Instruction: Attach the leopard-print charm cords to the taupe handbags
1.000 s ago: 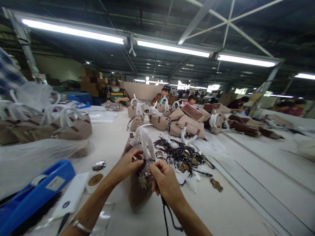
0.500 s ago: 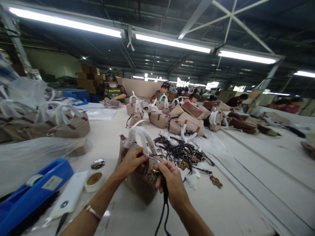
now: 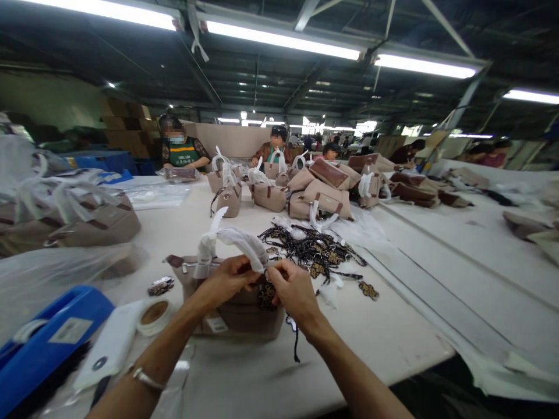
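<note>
Item: beige handbag, on white table before us; our L hand pinches its wrapped handle, R hand touching alongside, clamped on leopard charm. Black cord hangs at 6 o'clock; our fingers hide the bag's top edge. Nearby: charm pile at 1 o'clock, tape roll at 9, blue dispenser at 8.

On the table, the handbag stands near the front edge, a charm against its top. A tape roll lies just left, a heap of corded charms behind to the right, more handbags farther back.
</note>
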The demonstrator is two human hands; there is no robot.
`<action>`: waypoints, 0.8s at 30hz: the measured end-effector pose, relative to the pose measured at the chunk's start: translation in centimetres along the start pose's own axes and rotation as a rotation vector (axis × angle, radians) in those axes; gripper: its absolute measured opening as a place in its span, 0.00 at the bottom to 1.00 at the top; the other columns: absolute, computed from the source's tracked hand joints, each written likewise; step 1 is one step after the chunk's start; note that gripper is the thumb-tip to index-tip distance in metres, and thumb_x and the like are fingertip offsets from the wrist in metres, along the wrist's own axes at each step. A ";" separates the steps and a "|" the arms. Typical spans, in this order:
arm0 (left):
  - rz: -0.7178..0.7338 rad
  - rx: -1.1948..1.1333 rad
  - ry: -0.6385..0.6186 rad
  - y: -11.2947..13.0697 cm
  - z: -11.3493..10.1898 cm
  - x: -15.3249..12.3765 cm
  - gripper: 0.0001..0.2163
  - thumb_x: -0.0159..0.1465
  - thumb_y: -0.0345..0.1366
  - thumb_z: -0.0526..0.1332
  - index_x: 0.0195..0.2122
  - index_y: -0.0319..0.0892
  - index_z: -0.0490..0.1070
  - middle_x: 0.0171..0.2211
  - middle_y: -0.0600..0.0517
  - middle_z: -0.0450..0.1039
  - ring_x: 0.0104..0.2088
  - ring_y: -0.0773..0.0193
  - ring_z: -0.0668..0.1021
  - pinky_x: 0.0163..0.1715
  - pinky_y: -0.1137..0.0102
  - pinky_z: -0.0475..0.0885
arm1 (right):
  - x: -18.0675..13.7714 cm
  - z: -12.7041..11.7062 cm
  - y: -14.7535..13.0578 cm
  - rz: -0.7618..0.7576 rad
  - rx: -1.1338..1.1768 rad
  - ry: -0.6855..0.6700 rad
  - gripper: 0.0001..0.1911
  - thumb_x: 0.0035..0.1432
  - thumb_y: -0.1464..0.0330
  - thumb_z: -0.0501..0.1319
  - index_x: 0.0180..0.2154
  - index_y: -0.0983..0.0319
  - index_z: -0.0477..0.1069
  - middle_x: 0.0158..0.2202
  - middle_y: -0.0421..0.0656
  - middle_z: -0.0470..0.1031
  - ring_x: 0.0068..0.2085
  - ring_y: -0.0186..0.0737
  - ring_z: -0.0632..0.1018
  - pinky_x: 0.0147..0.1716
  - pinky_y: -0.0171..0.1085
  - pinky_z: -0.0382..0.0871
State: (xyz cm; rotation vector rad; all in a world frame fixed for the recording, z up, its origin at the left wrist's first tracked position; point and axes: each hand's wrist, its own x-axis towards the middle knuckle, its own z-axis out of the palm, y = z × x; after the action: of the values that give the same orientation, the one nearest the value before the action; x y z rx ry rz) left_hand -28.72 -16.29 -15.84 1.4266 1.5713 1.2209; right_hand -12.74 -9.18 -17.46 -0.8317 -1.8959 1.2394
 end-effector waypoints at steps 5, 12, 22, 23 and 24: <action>-0.108 0.078 0.017 1.5 -1.1 -0.1 0.08 0.52 0.39 0.65 0.31 0.41 0.75 0.27 0.53 0.75 0.29 0.59 0.75 0.27 0.70 0.71 | 0.3 -1.0 -0.5 0.013 0.088 -0.031 0.10 0.57 0.63 0.60 0.27 0.62 0.71 0.18 0.35 0.71 0.15 0.29 0.71 0.14 0.27 0.61; 0.042 -0.455 0.134 0.3 0.6 -0.4 0.10 0.63 0.41 0.59 0.26 0.43 0.70 0.24 0.56 0.70 0.31 0.66 0.72 0.39 0.72 0.66 | 0.9 -6.1 2.6 0.249 0.780 -0.217 0.16 0.52 0.57 0.66 0.28 0.63 0.69 0.15 0.32 0.66 0.12 0.23 0.62 0.11 0.24 0.50; -0.046 -0.547 -0.019 -0.6 1.4 -1.8 0.15 0.57 0.44 0.56 0.17 0.43 0.64 0.06 0.63 0.44 0.09 0.74 0.49 0.13 0.74 0.49 | -2.2 -2.4 7.2 0.484 0.887 -0.440 0.15 0.48 0.60 0.68 0.26 0.65 0.70 0.22 0.39 0.74 0.14 0.22 0.60 0.12 0.25 0.50; -0.045 -0.538 0.031 -0.5 1.2 -2.1 0.15 0.58 0.45 0.56 0.17 0.43 0.65 0.06 0.63 0.45 0.09 0.74 0.50 0.14 0.74 0.50 | -2.3 -1.8 6.9 0.484 0.890 -0.465 0.15 0.47 0.60 0.68 0.26 0.65 0.70 0.22 0.40 0.74 0.14 0.22 0.60 0.11 0.25 0.49; -0.038 -0.528 0.095 -0.4 0.9 -2.4 0.15 0.58 0.46 0.55 0.18 0.44 0.65 0.07 0.63 0.45 0.10 0.73 0.50 0.15 0.74 0.52 | -2.3 -1.2 6.4 0.482 0.892 -0.486 0.14 0.47 0.61 0.68 0.27 0.66 0.71 0.22 0.40 0.74 0.13 0.22 0.60 0.11 0.25 0.48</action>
State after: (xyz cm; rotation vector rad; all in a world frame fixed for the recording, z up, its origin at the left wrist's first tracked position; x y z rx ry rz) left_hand -27.60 -18.44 -16.82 1.0044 1.2005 1.5541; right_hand -9.62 -8.38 -23.63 -0.5113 -1.2199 2.4933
